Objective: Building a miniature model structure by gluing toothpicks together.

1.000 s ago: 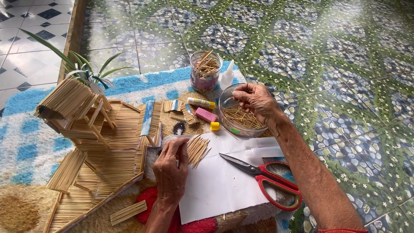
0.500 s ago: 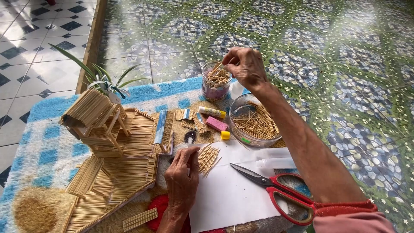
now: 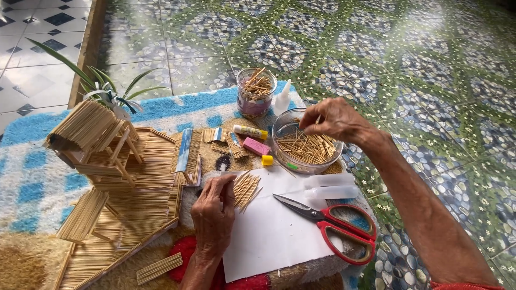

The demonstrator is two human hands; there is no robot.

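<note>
left hand (image 3: 213, 215) clamped on a stick bundle (image 3: 245, 189), right hand (image 3: 334, 119) pinching one stick (image 3: 317, 120) over the bowl (image 3: 282, 129).

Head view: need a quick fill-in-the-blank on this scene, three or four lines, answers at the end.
1. The right hand is over the clear bowl of thin wooden ____.
2. The left hand holds a fan of sticks over a sheet of white ____.
3. The scissors on the sheet have ____ handles.
4. The small stick house stands to the ____ of the left hand.

Missing words: sticks; paper; red; left
</note>
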